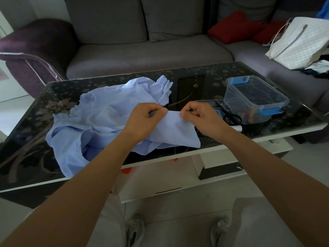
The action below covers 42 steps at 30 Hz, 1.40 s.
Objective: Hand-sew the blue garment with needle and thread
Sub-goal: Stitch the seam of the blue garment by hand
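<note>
Both your left hand (144, 119) and right hand (202, 117) have fingers (159, 109) pinched on the blue garment (106, 113), its folded edge stretched sideways between them.

Low counter (26, 136): glossy black glass top with a pale flower pattern, white frame, white lower shelf (178, 177) beneath. Small orange objects (126, 170) show under the counter's near edge; too hidden to identify.

Behind the counter: grey fabric sofa (124, 50), two back cushions in view. It wraps round to the counter's right side.

Right-behind the counter, on the sofa: two red cushions (235, 27) and a white tote bag (300, 43) leaning back, with dark and white cloth heaped beside it.

Left-behind the counter: purple armchair (37, 40) with a chrome tube frame. Pale wall (10, 6) behind the armchair.

Floor (178, 209): pale grey, smooth, brighter to the counter's left.

Light dim and soft; faint sheen on the counter glass.
</note>
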### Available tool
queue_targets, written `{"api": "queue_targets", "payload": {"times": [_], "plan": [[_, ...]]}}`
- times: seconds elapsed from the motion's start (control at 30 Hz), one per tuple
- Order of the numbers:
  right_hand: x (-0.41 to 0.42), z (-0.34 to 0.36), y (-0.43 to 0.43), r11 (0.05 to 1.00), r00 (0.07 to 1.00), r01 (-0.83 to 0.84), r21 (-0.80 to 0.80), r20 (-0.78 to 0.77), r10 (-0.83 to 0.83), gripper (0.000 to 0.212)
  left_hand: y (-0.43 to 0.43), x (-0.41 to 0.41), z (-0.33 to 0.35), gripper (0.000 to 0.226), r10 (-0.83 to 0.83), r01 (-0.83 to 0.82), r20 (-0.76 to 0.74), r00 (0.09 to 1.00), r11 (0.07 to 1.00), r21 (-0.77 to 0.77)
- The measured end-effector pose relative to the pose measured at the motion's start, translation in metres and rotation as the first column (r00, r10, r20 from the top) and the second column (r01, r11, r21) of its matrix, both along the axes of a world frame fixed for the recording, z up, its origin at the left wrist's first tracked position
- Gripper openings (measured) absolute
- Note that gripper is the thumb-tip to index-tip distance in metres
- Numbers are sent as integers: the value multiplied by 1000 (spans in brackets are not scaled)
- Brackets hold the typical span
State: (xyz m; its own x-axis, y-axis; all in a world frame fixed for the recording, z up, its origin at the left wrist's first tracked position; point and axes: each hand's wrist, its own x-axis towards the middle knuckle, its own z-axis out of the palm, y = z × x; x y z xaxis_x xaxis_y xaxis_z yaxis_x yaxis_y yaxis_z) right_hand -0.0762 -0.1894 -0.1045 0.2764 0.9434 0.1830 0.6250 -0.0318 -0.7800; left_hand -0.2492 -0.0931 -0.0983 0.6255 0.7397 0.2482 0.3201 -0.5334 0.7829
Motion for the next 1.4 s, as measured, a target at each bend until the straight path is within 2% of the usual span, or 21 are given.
{"api": "queue_targets", "payload": {"times": [0.1,0.33,0.47,0.67,0.9,1.4], "plan": [[0,0,-1,1000,1000,-15,5,-13,15,11,-2,1,-1,20,-30,29,-16,999,998,-54],[-4,4,-3,998,995,-63,17,-80,64,5,1,-2,-2,12,-27,41,67,997,973,-227],[1,6,-7,996,976,-62,61,-204,73,23,0,-3,0,7,-5,29,92,996,967,-255],[2,10,-13,970,979,-199,142,-12,203,12,-1,-2,1,10,6,26,113,994,959,-283],[5,8,-13,973,984,-155,173,118,136,22,0,-2,1,19,6,19,86,996,957,-288],[6,9,-14,977,981,-181,116,99,170,30,-2,-1,2,17,20,1,66,998,955,-297]]}}
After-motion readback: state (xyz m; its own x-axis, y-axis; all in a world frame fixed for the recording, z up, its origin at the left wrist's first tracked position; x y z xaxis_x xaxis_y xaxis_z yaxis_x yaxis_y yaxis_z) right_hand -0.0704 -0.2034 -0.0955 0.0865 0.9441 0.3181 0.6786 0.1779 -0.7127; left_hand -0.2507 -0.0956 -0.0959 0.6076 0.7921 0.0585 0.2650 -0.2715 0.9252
